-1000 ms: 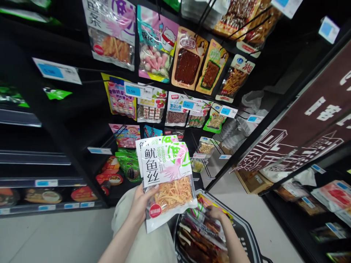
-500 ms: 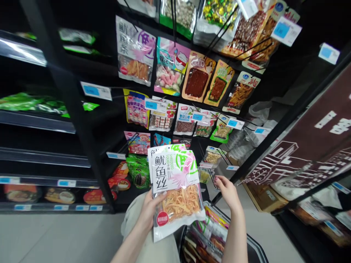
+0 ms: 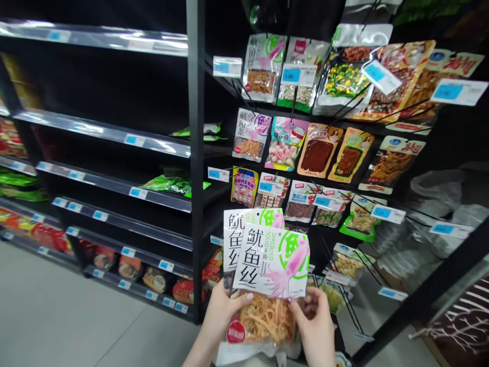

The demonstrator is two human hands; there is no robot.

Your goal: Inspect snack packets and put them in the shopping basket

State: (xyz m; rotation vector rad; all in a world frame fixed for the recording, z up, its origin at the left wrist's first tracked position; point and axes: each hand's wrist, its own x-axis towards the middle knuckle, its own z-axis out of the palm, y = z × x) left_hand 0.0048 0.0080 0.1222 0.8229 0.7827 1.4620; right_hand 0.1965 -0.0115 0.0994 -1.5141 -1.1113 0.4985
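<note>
Two white bags of shredded squid are held in front of me, one overlapping the other. The front bag of shredded squid [image 3: 273, 265] has a pink squid print and a clear window on tan shreds. Behind it, shifted to the left, shows the top of the second bag of shredded squid [image 3: 232, 229]. My left hand [image 3: 227, 311] grips both at the left edge, thumb across the front. My right hand [image 3: 315, 318] pinches the front bag's right edge; whether it also holds the rear one is hidden.
Snack packets hang on hooks ahead, among them a similar squid bag [image 3: 263, 66] at the upper row. Price tags [image 3: 300, 75] stick out on hook ends. Shelves with green packets [image 3: 168, 184] stand left behind a black post [image 3: 196, 153]. Plastic bags [image 3: 431, 204] lie at right.
My right hand has come from the lower hooks onto the front bag's right edge. The view has turned left and upward. The basket below is out of view.
</note>
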